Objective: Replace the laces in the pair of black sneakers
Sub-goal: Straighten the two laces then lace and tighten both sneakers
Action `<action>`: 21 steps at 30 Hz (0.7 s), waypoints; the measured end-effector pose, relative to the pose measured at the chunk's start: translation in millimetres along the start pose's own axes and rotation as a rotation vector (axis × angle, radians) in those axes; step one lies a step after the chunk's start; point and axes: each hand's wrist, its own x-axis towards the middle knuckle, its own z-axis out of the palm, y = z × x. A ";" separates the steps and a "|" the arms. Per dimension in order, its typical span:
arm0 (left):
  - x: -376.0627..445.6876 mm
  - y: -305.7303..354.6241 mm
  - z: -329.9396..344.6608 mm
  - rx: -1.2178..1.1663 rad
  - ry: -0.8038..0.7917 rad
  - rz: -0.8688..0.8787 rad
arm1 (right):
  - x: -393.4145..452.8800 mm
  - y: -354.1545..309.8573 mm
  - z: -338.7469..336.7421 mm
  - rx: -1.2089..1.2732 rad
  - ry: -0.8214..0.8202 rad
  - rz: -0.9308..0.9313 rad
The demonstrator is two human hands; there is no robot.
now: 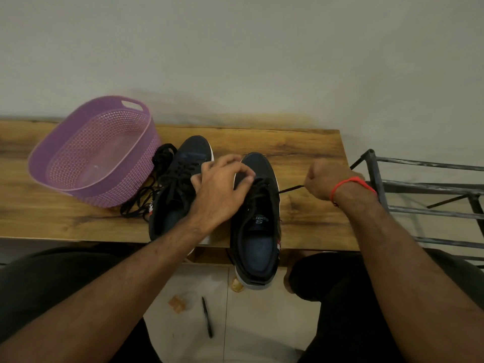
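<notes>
- We see two black sneakers side by side on the wooden worktop [301,153], toes toward the wall: the left sneaker [180,189] and the right sneaker [258,224], whose heel hangs over the near edge.
- Our left hand [222,189] rests over the right sneaker's lacing near the toe, fingers [245,170] curled and pinching there; what exactly they hold we cannot tell.
- Our right hand [323,176], with a red band [351,183] at the wrist, is closed in a fist around a black lace [290,189], drawn taut out from the right sneaker's side.
- A loose heap of black laces [146,197] lies against the left sneaker, just beside a purple basket [65,153].
- A pen [207,317] lies on the floor below; a metal rack [419,184] stands to the right.
</notes>
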 end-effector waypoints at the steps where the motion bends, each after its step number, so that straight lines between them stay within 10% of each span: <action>1: 2.4 -1.5 -5.1 0.005 0.021 0.000 | -0.3 2.2 -1.1 -0.044 0.020 0.023; 9: 10.6 -14.9 -24.3 0.093 -0.038 0.016 | -7.1 -23.3 18.3 -0.070 -0.124 -0.436; 17: 8.0 -17.2 -28.1 0.141 -0.067 0.029 | -3.7 6.1 -1.2 -0.281 -0.248 -0.066; 21: 6.8 -14.8 -30.7 0.148 -0.055 0.041 | -3.4 -2.0 1.5 -0.111 -0.176 -0.309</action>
